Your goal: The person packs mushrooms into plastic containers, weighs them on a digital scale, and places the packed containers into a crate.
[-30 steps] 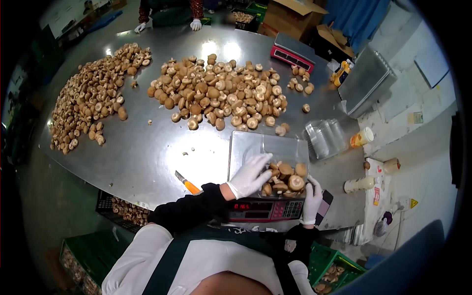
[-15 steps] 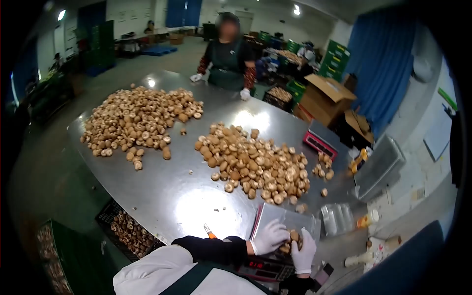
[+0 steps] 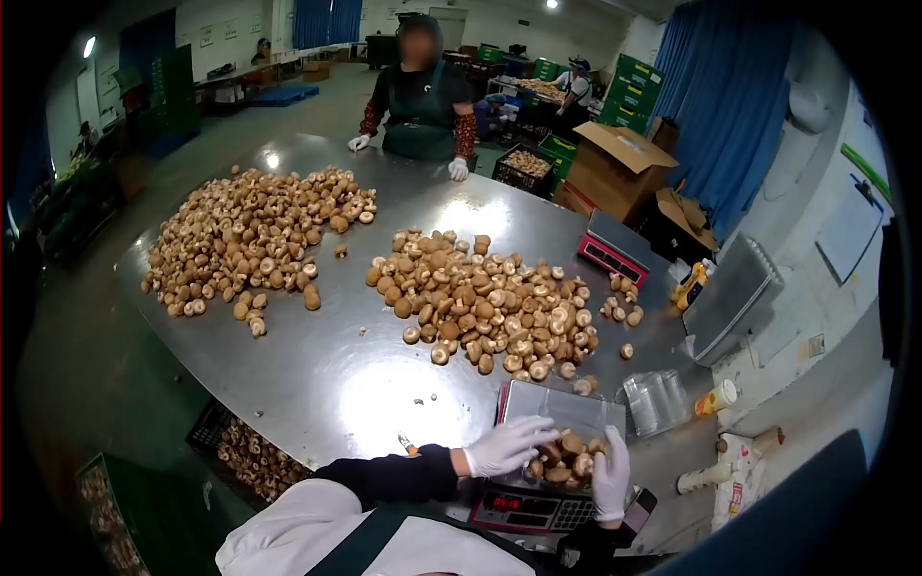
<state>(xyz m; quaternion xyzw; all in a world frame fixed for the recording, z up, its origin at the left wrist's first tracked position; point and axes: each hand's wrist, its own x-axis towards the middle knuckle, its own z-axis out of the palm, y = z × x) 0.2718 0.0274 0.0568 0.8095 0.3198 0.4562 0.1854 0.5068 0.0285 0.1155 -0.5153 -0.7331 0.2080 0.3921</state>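
A small heap of shiitake mushrooms [image 3: 567, 459] rests on the electronic scale [image 3: 523, 512], whose red display is lit. Whether a clear tray lies under this heap I cannot tell. From the left, my left hand [image 3: 507, 447], in a white glove, reaches with fingers stretched out to the heap's edge. My right hand [image 3: 611, 477], gloved too, stands along the heap's right side with its fingers extended. Just beyond the scale spreads a large pile of mushrooms [image 3: 490, 312]. Clear plastic trays [image 3: 656, 401] sit to the right of the scale.
Another mushroom pile [image 3: 250, 235] covers the far left of the metal table [image 3: 317, 370]. A second scale [image 3: 612, 252] stands at the right edge. An orange-handled tool [image 3: 408, 444] lies near my left sleeve. Across the table stands a person [image 3: 421, 106]. A mushroom crate [image 3: 252, 456] is below left.
My hands have moved apart around the mushrooms on the scale, exposing more of them. The fingers have straightened, and the display digits have changed. My view has shifted slightly.
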